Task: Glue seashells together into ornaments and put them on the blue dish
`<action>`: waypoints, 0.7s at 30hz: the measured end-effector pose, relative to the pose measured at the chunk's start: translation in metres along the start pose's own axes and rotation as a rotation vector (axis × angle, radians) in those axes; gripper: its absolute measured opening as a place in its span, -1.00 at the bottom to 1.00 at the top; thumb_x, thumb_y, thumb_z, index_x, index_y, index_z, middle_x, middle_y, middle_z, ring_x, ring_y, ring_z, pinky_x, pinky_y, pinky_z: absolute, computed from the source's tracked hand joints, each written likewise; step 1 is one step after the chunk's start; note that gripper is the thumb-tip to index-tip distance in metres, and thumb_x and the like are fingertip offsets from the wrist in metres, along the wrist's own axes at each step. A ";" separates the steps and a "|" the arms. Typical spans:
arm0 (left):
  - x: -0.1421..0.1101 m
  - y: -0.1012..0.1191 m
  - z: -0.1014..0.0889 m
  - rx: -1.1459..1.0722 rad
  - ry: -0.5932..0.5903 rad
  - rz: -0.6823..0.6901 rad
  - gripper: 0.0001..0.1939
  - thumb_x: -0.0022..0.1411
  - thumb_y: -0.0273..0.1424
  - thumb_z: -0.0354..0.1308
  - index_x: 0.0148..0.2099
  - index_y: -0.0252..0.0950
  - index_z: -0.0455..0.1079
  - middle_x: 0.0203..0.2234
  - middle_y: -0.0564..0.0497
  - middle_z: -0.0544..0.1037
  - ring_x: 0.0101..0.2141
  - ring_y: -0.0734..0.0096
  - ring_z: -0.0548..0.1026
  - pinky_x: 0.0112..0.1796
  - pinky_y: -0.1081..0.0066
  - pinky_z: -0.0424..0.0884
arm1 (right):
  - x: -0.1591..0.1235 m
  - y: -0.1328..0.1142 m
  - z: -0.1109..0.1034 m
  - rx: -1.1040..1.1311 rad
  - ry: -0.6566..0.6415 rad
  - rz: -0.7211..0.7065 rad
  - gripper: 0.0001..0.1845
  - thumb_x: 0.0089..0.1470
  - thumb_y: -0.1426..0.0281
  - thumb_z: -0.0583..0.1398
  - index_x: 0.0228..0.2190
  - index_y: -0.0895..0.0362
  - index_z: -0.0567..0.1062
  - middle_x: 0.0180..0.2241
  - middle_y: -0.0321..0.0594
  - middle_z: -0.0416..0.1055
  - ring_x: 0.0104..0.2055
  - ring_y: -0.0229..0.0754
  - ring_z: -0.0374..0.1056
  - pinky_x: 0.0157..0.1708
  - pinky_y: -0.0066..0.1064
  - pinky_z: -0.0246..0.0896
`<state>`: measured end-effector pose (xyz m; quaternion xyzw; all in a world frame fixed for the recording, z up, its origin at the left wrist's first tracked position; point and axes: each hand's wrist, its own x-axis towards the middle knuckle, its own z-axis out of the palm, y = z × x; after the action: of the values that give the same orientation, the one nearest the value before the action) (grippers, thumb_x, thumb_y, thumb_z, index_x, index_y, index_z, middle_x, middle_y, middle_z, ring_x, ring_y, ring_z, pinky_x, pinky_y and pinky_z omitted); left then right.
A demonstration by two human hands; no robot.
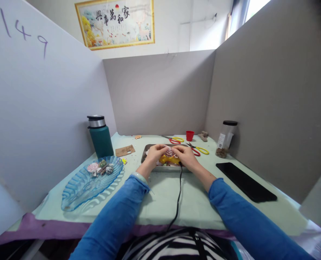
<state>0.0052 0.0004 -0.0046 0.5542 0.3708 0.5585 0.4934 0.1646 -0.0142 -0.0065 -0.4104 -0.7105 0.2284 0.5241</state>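
Note:
My left hand [155, 153] and my right hand [186, 156] meet over a shallow metal tray [174, 168]. Pinched between the fingertips of both is a small pinkish-white, dark-banded piece [170, 151] that looks like a shell. Just below it, in the tray, lies a yellow tool [170, 159] resembling a glue gun. Its black cord [180, 195] runs toward my body. Other small pieces in the tray are partly hidden by my hands. Scissors with red and yellow handles [201, 150] rest beside the tray, close to my right hand.
On the left are a blue leaf-shaped glass dish [82, 191] bearing several shell-like pieces, a teal bottle [102, 141] and a brown card [125, 150]. Farther back stand more scissors [176, 140] and a red cup [189, 135]. A jar [225, 140] and a black phone-like slab [245, 181] are right.

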 end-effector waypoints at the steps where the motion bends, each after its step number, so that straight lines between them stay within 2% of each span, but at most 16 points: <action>1: 0.000 0.000 0.000 0.000 0.000 -0.002 -0.67 -0.13 -0.28 0.40 -0.35 -0.40 0.48 -0.47 -0.07 0.54 -0.48 0.47 0.44 -0.40 0.45 0.35 | 0.000 0.000 0.000 -0.001 0.001 0.001 -0.67 0.03 0.19 0.13 -0.41 0.16 0.57 -0.38 -0.17 0.53 -0.33 -0.12 0.38 -0.34 -0.37 0.22; 8: 0.004 -0.005 -0.002 0.015 0.006 0.002 -0.65 -0.12 -0.28 0.40 -0.30 -0.41 0.49 -0.46 -0.08 0.54 -0.48 0.46 0.45 -0.42 0.46 0.35 | 0.000 0.002 0.001 -0.017 0.002 0.012 -0.66 0.04 0.19 0.12 -0.40 0.17 0.57 -0.38 -0.17 0.53 -0.33 -0.12 0.38 -0.34 -0.38 0.20; 21: 0.001 -0.001 0.000 -0.017 0.024 -0.015 -0.70 -0.16 -0.30 0.42 -0.39 -0.38 0.49 -0.51 -0.05 0.54 -0.51 0.49 0.43 -0.45 0.47 0.33 | 0.001 0.001 0.000 0.000 -0.005 0.019 -0.66 0.03 0.19 0.13 -0.42 0.17 0.57 -0.40 -0.16 0.53 -0.35 -0.12 0.38 -0.36 -0.38 0.21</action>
<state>0.0054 0.0019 -0.0048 0.5405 0.3761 0.5646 0.4976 0.1645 -0.0132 -0.0070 -0.4167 -0.7079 0.2342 0.5200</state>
